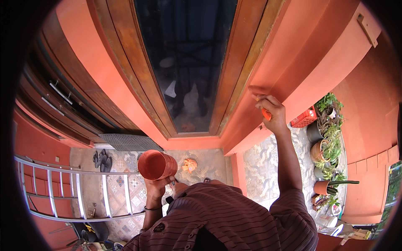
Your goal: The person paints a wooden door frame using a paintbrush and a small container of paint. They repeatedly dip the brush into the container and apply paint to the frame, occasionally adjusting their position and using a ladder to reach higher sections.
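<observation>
My right hand (pixel 274 112) is closed around the orange handle of a paintbrush (pixel 266 114). The brush's bristle end meets the salmon-red wall (pixel 289 62) just right of the wooden window frame (pixel 236 58). A darker reddish patch shows on the wall by the bristles. Lower and to the left, my left hand (pixel 155 187) grips a red-brown paint pot (pixel 167 166) from below, its mouth tipped partly toward me. Red coats the inside of the pot; how full it is, I cannot tell. Dark glass (pixel 188 54) fills the window frame between my hands.
A metal ladder (pixel 104 196) extends across the left side. Dark sandals (pixel 106 162) and a crumpled orange thing (pixel 189 165) lie on the tiled floor (pixel 130 184). Potted plants (pixel 331 146) and a red crate (pixel 303 119) line the right. A grey mat (pixel 127 142) lies by the wooden door.
</observation>
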A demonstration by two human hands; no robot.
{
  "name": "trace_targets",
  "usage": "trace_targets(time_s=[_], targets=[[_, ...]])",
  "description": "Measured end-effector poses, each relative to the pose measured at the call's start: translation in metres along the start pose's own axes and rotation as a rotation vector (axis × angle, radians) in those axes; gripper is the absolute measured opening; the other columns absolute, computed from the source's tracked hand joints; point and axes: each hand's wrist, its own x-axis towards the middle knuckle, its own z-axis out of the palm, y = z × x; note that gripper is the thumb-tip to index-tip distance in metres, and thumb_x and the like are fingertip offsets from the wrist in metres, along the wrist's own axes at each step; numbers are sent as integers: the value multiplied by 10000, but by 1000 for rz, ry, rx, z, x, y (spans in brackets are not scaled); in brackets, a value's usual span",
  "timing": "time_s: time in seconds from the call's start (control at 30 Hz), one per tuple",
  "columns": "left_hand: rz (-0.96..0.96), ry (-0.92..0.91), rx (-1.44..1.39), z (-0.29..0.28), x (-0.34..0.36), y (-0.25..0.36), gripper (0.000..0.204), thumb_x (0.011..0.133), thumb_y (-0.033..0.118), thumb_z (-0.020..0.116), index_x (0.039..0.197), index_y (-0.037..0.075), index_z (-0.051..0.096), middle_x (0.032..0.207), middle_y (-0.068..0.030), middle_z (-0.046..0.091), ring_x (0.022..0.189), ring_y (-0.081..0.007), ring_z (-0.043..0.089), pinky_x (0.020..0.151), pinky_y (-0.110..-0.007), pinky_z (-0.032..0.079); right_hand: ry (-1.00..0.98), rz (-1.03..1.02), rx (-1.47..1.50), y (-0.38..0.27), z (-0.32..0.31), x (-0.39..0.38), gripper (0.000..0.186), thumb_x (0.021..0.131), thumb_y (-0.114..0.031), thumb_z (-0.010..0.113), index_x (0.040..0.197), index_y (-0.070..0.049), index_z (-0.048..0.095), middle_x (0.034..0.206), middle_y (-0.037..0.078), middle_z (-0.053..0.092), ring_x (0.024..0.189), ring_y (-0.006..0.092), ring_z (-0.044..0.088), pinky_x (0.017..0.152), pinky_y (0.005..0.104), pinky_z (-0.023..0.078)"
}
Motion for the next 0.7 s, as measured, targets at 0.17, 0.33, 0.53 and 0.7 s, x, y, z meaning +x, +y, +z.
trace_targets(time_s=[0.17, 0.33, 0.53, 0.7], targets=[[-43, -11, 19, 13, -7, 3, 1008, 610, 61, 1007, 1504, 38, 543, 1428, -87, 630, 1317, -259, 618, 1131, -437, 511, 64, -130, 32, -11, -64, 76, 300, 738, 192, 653, 936, -29, 695, 1059, 97, 762, 1080, 285, 780, 801, 380, 616], [22, -2, 47, 18, -21, -16, 1033, 617, 140, 1031, 1516, 38, 533, 1455, -98, 620, 1339, -268, 607, 1139, -436, 505, 404, -306, -139, -31, -123, 154, 199, 851, 159, 749, 988, 15, 756, 1080, 120, 765, 1129, 257, 751, 974, 357, 605], [5, 37, 65, 18, -34, -22, 1037, 616, 146, 1033, 1517, 39, 531, 1456, -99, 618, 1341, -268, 605, 1140, -437, 505, 592, -542, -445, -17, -90, 149, 169, 812, 58, 785, 951, -39, 782, 1202, 128, 743, 1220, 293, 716, 1067, 415, 604], [-28, 60, 79, 17, -38, -20, 1039, 616, 150, 1034, 1518, 39, 531, 1458, -99, 617, 1343, -268, 604, 1140, -437, 504, 454, -359, -406, 26, 2, 66, 147, 768, -68, 781, 910, -87, 749, 1279, 110, 709, 1277, 326, 675, 1109, 440, 581]])
